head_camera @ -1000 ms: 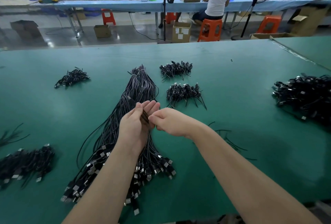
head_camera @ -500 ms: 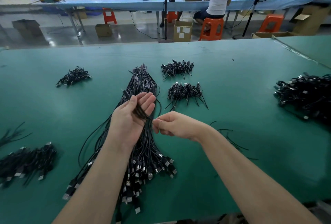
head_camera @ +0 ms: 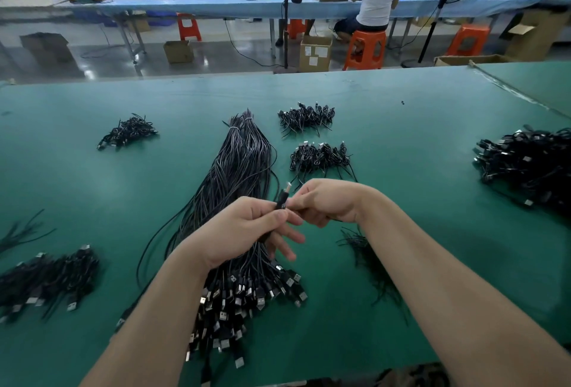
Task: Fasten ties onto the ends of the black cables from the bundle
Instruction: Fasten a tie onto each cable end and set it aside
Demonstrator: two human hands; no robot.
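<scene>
Two bare hands met above a green surface [head_camera: 401, 139]. The left hand [head_camera: 244, 229] had thumb and forefinger curled round a black cable [head_camera: 281, 199], its plug end pointing up and away. The right hand [head_camera: 327, 201], fingers curled, pinched the same cable just beside the left thumb. Beneath them lay the bundle [head_camera: 241, 164] of black cables, running from the far middle to the near edge, its connectors fanned out near. A loose heap of black ties [head_camera: 367, 260] lay under the right forearm. Smaller tied cable piles [head_camera: 319, 156] lay to the far right.
</scene>
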